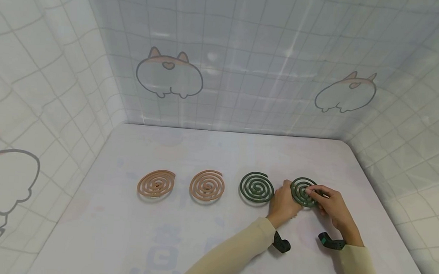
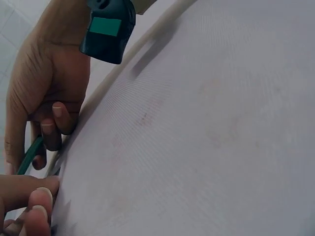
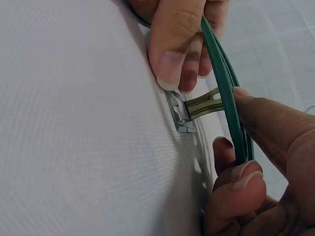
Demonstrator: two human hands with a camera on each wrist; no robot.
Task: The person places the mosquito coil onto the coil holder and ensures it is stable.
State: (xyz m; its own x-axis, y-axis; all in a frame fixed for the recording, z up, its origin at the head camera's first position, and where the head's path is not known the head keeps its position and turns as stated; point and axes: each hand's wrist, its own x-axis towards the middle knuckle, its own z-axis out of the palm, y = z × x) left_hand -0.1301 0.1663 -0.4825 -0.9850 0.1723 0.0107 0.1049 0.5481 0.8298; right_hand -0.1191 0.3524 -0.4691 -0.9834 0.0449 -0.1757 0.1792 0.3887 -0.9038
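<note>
A green mosquito coil [image 1: 299, 198] is held up on a small metal stand [image 3: 203, 105] at the right of the table. My left hand [image 1: 284, 201] pinches the stand's flat base low down near the cloth, thumb in front, as the right wrist view shows. Across the coil's right side, my right hand [image 1: 333, 206] grips it, one fingertip at the stand's upper tip and other fingers curled at the rim. The coil [image 3: 227, 93] stands edge-on in the right wrist view. In the left wrist view only a sliver of green coil [image 2: 30, 155] shows.
Left of my left hand lies another green coil [image 1: 257, 188]. Two brown coils, one [image 1: 217, 183] near the middle and one [image 1: 148, 185] farther left, continue the row. A pale patterned cloth [image 1: 125, 235] covers the table. Tiled-print curtain walls [image 1: 243, 109] enclose the back and sides.
</note>
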